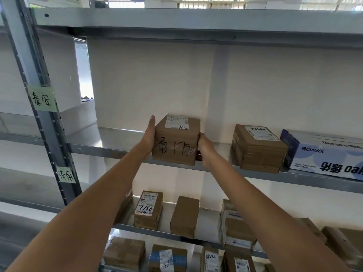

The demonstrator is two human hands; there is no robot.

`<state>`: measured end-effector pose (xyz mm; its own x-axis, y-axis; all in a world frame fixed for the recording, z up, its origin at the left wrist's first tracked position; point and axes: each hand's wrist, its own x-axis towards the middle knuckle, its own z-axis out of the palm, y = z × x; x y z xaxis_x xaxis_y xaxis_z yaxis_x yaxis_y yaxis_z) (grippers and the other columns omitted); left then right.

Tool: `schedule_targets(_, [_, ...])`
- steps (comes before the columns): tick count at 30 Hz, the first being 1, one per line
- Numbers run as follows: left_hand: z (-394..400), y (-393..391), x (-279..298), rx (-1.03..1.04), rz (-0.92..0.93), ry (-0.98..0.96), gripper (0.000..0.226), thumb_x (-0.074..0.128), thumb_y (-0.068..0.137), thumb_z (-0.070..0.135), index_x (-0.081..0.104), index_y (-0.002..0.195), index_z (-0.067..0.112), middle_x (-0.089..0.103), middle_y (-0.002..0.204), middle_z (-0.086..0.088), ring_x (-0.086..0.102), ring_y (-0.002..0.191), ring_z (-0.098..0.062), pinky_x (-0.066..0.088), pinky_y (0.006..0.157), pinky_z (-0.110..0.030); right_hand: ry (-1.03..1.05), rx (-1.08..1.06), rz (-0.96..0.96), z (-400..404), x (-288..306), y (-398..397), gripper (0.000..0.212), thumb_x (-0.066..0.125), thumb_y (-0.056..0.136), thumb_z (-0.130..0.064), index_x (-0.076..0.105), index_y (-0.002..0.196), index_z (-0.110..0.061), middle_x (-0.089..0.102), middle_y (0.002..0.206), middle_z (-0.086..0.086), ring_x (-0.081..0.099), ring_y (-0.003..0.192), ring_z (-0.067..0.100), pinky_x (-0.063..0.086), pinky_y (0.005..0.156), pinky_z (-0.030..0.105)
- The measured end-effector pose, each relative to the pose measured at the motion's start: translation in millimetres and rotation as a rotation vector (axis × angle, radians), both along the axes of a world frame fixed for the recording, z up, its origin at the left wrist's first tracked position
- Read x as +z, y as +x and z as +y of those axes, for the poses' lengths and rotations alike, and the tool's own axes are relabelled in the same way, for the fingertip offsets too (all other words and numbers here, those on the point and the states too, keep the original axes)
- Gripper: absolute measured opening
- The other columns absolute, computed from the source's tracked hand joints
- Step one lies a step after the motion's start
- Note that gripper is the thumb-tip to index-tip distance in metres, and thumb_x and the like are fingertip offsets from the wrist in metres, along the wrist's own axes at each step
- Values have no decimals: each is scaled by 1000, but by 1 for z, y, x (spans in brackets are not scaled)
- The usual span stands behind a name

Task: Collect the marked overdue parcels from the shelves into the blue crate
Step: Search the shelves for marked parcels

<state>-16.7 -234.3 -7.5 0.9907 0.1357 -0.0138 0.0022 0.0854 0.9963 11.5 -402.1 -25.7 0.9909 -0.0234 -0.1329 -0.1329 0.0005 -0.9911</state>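
Head view: grey metal shelving unit (pixel 196 18) fills frame, several tiers. White-and-blue carton (pixel 322 154) at right end of the upper shelf (pixel 110 148), taped brown parcel (pixel 257 148) just left of it. Marked parcel (pixel 176 140), handwriting on its front face, printed label on top, sits at that shelf's front edge, clamped between both hands. Left hand (pixel 149 134) flat against its left side, fingers straight. Right hand (pixel 205 148) grips its right side, fingers wrapped behind. Lower shelf: parcel labelled 7786 (pixel 148 210). Green notes (pixel 42 98) on the left upright.
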Motion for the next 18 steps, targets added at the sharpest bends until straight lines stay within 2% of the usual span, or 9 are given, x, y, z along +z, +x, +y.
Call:
schedule_targets(2, [-4, 2, 11, 322, -169, 149, 64, 25, 100, 55, 49, 139, 11, 57, 132, -6, 51, 124, -21, 37, 106, -37, -35, -67, -126, -9, 5, -6, 30, 38, 100, -33, 60, 111, -15, 63, 98, 0, 58, 94, 20, 48, 88, 35])
schedule_targets(4, [-10, -2, 28, 582, -474, 278, 53, 31, 103, 44, 38, 146, 15, 41, 149, -1, 35, 139, -17, 25, 116, -34, -69, -180, -323, -27, 16, -13, 32, 40, 101, -28, 54, 128, -17, 59, 115, -2, 54, 108, 18, 42, 100, 35])
schedule_targets(7, [-43, -8, 62, 617, -932, 374, 46, 34, 103, 29, 41, 143, 7, 43, 147, -3, 37, 137, -12, 23, 115, -19, -60, -337, -582, -64, 50, -26, 33, 44, 101, -24, 53, 132, -19, 56, 124, -4, 55, 114, 12, 43, 99, 27])
schedule_targets(9, [-86, -15, 80, 490, -1056, 343, 44, 35, 102, 24, 45, 139, 3, 48, 142, -6, 42, 133, -13, 28, 113, -18, -128, -468, -681, -94, 74, -30, 31, 44, 101, -20, 56, 129, -15, 56, 119, -5, 52, 108, 8, 39, 90, 19])
schedule_targets(10, [-110, -20, 86, 403, -1030, 309, 43, 35, 102, 24, 45, 139, 4, 48, 142, -6, 42, 133, -14, 30, 113, -21, -175, -521, -684, -112, 81, -27, 30, 43, 101, -19, 56, 128, -14, 55, 118, -4, 49, 106, 6, 37, 88, 18])
schedule_targets(12, [-154, -26, 83, 207, -809, 269, 43, 34, 104, 27, 42, 143, 11, 42, 148, -1, 37, 137, -13, 23, 112, -18, -245, -594, -605, -148, 89, -19, 27, 41, 101, -20, 58, 120, -13, 54, 113, -1, 49, 102, 10, 35, 85, 19])
schedule_targets(14, [-187, -12, 61, 8, -490, 233, 48, 33, 104, 33, 34, 148, 13, 33, 154, 0, 31, 140, -13, 17, 106, -13, -302, -619, -440, -178, 84, -13, 20, 38, 99, -18, 54, 86, -14, 51, 91, 1, 46, 83, 16, 34, 77, 24])
schedule_targets(16, [-209, 5, 34, -138, -227, 230, 56, 31, 102, 43, 36, 147, 10, 37, 151, -3, 37, 136, -19, 26, 105, -22, -298, -605, -284, -194, 72, -16, 33, 37, 99, -16, 35, 66, -15, 38, 70, 0, 37, 71, 19, 29, 65, 28])
schedule_targets(18, [-224, 16, 8, -250, -97, 162, 60, 27, 99, 53, 51, 135, 12, 55, 133, -2, 57, 114, -19, 44, 88, -17, -208, -531, -159, -203, 51, -17, 31, 39, 96, -28, 38, 69, -14, 46, 73, 5, 43, 71, 23, 32, 61, 31])
